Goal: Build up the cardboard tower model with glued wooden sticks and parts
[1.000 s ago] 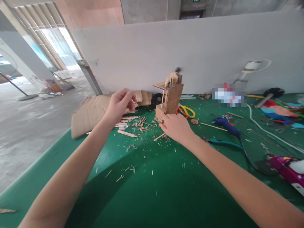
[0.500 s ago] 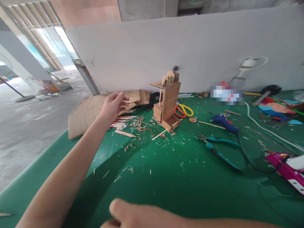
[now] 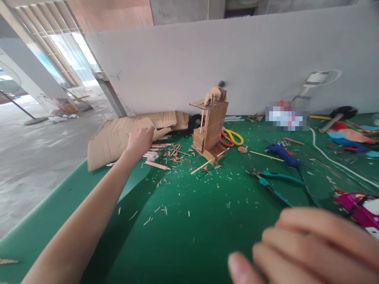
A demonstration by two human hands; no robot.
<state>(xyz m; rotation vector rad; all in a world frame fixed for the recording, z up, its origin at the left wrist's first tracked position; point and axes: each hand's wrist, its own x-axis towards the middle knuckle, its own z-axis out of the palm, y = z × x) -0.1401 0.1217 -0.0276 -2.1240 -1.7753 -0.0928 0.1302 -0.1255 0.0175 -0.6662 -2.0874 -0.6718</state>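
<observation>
My left hand (image 3: 140,141) reaches to the brown cardboard sheets (image 3: 109,144) at the table's back left. Its fingers are curled down and closed on the cardboard's right part; the fingertips are hidden. At the lower right, close to the camera, my right hand (image 3: 310,248) is blurred, with its fingers loosely bent, the thumb apart and nothing visible in it. A cardboard model (image 3: 214,126) with a tall upright and a small top platform stands near the back wall. Thin sticks and cardboard scraps (image 3: 177,154) lie between it and my left hand.
Red-and-yellow-handled scissors (image 3: 232,137) lie behind the model. Teal-handled pliers (image 3: 278,187) and a blue glue gun (image 3: 284,154) with its cord are on the right. Beyond are a white cable (image 3: 328,154) and a magenta object (image 3: 357,207). Wood shavings litter the green table (image 3: 201,232).
My left hand has come down onto the cardboard, and its fingers have closed. My right hand has swung from the bottom middle to the lower right. The view has shifted slightly.
</observation>
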